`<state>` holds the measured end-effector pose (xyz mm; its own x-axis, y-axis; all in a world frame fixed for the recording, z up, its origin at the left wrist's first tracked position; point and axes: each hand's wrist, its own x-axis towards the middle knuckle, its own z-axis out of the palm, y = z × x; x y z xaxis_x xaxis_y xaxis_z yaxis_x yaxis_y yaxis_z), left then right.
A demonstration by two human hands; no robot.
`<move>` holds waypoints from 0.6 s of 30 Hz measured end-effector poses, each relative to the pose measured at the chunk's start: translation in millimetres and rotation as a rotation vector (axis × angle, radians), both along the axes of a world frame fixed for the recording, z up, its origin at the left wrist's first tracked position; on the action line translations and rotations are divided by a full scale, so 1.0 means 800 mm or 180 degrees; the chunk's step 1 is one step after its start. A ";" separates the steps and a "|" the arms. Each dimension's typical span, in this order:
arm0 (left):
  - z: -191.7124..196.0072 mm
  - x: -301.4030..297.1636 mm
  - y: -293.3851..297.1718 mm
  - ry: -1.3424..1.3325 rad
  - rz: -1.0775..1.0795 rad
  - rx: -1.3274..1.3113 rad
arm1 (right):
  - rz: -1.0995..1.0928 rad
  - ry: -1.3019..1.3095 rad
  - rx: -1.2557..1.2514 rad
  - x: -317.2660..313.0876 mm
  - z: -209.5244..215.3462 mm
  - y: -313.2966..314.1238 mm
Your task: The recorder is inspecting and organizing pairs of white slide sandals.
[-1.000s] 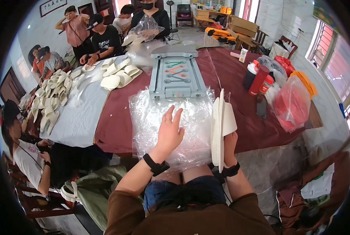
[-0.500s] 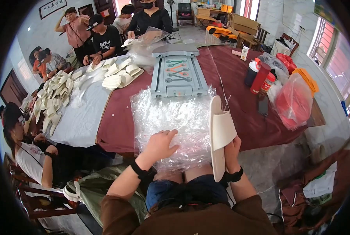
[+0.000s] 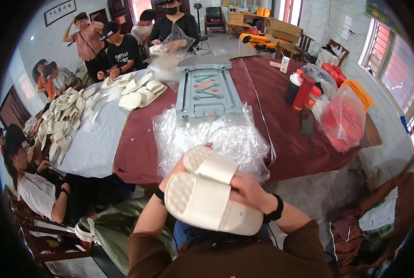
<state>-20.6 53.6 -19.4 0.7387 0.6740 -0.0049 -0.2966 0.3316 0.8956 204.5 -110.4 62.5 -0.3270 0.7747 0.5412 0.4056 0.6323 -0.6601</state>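
A pair of cream slippers (image 3: pixel 204 197) is held over my lap, one partly overlapping the other, with their soles' dimpled ends toward the left. My right hand (image 3: pixel 251 191) grips them at the right, its fingers closed by the straps. My left hand (image 3: pixel 177 167) is mostly covered by the slippers; only part of it and a fingertip show, so its grip is hidden. Clear plastic bags (image 3: pixel 211 134) lie in a shiny stack just beyond, at the table's near edge. Behind the bags stands a grey plastic folding stool (image 3: pixel 208 104) lying flat.
Many cream slippers are heaped on the white cloth (image 3: pixel 93 153) at the left. On the red tablecloth (image 3: pixel 292 155) at the right are bottles (image 3: pixel 304 94), a dark phone (image 3: pixel 307 124) and a red bundle in plastic (image 3: pixel 343 121). Several people sit or stand along the table's left and far sides.
My right hand has brought the slippers leftward and tilted them from edge-on to lying over my lap, so both now show. They now cover most of my left hand.
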 end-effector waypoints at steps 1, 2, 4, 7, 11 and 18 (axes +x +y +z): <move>0.006 -0.006 0.003 0.0422 0.0145 0.0409 | -0.0101 0.0068 -0.0005 0.002 -0.002 0.008; 0.015 -0.010 0.008 0.0616 0.0142 0.0857 | -0.0347 0.0145 -0.0239 0.008 -0.004 0.012; 0.032 -0.018 -0.002 0.0907 0.0318 0.1760 | -0.0809 0.0000 -0.0384 0.026 -0.007 0.021; 0.062 -0.009 -0.012 0.0800 0.0600 0.1550 | -0.1418 -0.0183 -0.0290 0.038 -0.020 0.027; 0.104 0.001 -0.029 0.1690 0.0612 0.3110 | -0.1890 -0.0660 0.0001 0.032 -0.042 0.031; 0.125 0.041 -0.081 0.2405 0.0798 0.5120 | -0.2012 -0.1012 0.0109 0.001 -0.059 0.054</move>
<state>12.5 -11.3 80.9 0.7773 0.4416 0.4481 0.3871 -0.8972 0.2126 205.6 -67.2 15.6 0.0336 0.8526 0.5215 0.8716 0.2303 -0.4328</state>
